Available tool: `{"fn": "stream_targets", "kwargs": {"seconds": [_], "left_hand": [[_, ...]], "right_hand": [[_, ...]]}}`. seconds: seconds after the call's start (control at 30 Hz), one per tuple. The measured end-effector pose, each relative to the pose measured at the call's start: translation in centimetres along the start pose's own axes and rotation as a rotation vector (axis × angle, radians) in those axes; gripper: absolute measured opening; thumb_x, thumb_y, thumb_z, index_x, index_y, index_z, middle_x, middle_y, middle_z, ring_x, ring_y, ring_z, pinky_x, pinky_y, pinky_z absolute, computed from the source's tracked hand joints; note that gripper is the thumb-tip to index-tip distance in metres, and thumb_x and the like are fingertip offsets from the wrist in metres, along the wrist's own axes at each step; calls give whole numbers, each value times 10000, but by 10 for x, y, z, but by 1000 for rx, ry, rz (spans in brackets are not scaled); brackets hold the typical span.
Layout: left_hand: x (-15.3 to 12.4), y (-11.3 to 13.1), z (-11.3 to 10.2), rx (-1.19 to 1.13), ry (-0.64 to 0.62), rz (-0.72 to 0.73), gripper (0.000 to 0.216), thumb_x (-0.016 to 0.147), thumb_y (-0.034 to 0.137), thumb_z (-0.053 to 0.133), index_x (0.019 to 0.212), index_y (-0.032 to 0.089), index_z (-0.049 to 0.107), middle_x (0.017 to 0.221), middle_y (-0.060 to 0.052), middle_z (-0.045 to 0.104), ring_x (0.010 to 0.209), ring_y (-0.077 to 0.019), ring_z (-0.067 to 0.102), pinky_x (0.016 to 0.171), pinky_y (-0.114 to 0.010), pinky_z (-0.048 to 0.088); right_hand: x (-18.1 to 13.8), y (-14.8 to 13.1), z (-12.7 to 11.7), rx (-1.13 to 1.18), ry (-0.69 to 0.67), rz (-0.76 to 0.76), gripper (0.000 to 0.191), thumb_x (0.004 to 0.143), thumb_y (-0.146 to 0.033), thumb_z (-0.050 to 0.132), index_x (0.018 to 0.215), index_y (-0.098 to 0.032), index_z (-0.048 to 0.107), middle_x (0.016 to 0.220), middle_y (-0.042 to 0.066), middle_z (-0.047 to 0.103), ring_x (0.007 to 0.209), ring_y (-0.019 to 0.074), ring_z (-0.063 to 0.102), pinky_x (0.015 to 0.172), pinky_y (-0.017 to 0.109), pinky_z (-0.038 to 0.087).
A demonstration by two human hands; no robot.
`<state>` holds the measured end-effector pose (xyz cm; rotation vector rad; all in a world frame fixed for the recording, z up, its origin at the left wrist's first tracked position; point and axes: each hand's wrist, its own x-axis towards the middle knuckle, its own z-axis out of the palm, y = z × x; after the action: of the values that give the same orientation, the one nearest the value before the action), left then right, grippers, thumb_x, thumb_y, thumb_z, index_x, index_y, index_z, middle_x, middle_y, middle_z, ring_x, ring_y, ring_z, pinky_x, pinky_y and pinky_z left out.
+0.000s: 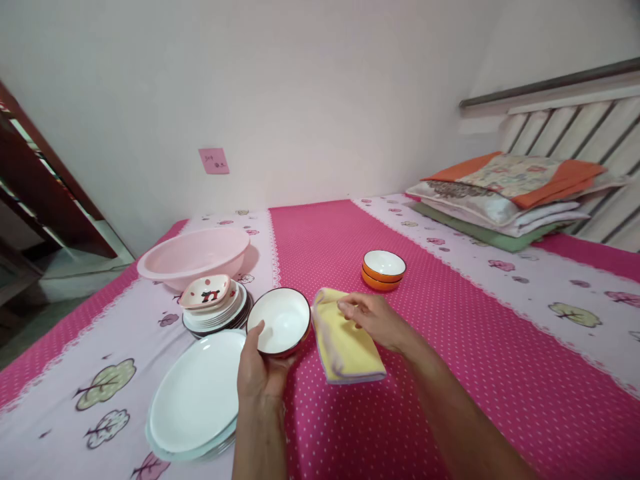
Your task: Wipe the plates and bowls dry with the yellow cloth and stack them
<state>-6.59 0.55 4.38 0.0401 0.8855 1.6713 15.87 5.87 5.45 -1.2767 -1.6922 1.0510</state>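
My left hand is wrapped round a bowl, white inside with a dark rim, its thumb over the near left edge. The bowl is tilted with its inside toward me. Just to its right, a folded yellow cloth with a pale purple edge shows under the curled fingers of my right hand, which pinch it near the top. Farther back on the right, two stacked orange bowls with white insides stand on the pink dotted cover.
At the left are a pink basin, stacked small plates topped by a patterned dish, and a pile of large white oval plates. Folded cushions and textiles lie at the back right, beside a railing. A pink note sticks to the wall.
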Motion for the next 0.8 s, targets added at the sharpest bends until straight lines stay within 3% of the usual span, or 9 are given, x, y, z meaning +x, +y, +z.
{"fn": "stream_targets", "kwargs": {"seconds": [0.1, 0.17, 0.27, 0.37, 0.43, 0.53, 0.63, 0.7, 0.8], "left_hand": [[0, 5, -2, -7, -23, 42, 443, 858, 134, 668, 1290, 234, 673, 1252, -126, 738, 1106, -355, 719, 833, -630, 645], [0, 6, -2, -14, -27, 56, 432, 864, 139, 665, 1285, 237, 675, 1284, -128, 729, 1133, -367, 712, 833, -635, 646], [0, 6, -4, -19, -39, 50, 407, 874, 155, 662, 1271, 243, 687, 1305, -127, 724, 1162, -379, 704, 844, -658, 638], [1, 4, -6, -16, -48, 41, 385, 882, 178, 668, 1256, 260, 704, 1302, -112, 731, 1197, -380, 693, 881, -677, 622], [2, 2, -7, -19, -47, 36, 369, 888, 204, 681, 1250, 266, 712, 1288, -103, 743, 1201, -378, 692, 907, -694, 605], [2, 1, -6, -36, -10, 39, 322, 911, 235, 698, 1231, 249, 726, 1259, -91, 760, 1147, -337, 717, 961, -686, 588], [3, -2, -3, -43, 56, 82, 258, 933, 252, 718, 1184, 203, 750, 1231, -83, 777, 1076, -262, 738, 1029, -556, 599], [3, -4, -1, -29, 67, 119, 244, 938, 266, 734, 1164, 181, 762, 1215, -82, 786, 1070, -238, 742, 1046, -462, 602], [2, -10, 1, 3, 42, 161, 251, 953, 294, 732, 1178, 187, 760, 1177, -69, 802, 1069, -225, 751, 1043, -400, 600]], "right_hand": [[1, 22, 7, -114, 247, 62, 442, 931, -542, 605, 1056, -138, 736, 1068, 161, 784, 972, 278, 731, 818, 369, 541], [0, 44, 9, -246, 379, 161, 406, 909, -513, 648, 1061, -145, 725, 1107, 179, 773, 1012, 302, 717, 869, 397, 520], [-2, 71, 17, -153, 368, 347, 417, 810, -496, 773, 1029, -144, 723, 1101, 202, 771, 1070, 355, 709, 890, 422, 520], [-4, 83, 29, 57, 273, 402, 340, 761, -429, 807, 925, -145, 720, 986, 183, 797, 994, 349, 750, 816, 401, 571], [-5, 82, 36, 179, 169, 394, 311, 795, -406, 755, 961, -145, 725, 940, 154, 812, 906, 315, 780, 765, 389, 605], [-5, 72, 37, 592, 95, 424, 372, 790, -360, 723, 1083, -132, 707, 937, 154, 820, 878, 308, 799, 774, 416, 637], [-7, 54, 24, 964, 299, 463, 442, 721, -303, 751, 1124, -132, 684, 885, 138, 817, 858, 326, 800, 765, 432, 653], [-11, 37, 11, 945, 502, 377, 510, 704, -305, 764, 1181, -152, 669, 898, 103, 817, 820, 314, 795, 732, 417, 656], [-23, 5, 0, 685, 694, 191, 552, 712, -395, 808, 1203, -193, 657, 1029, 93, 804, 831, 294, 776, 684, 383, 634]]}}
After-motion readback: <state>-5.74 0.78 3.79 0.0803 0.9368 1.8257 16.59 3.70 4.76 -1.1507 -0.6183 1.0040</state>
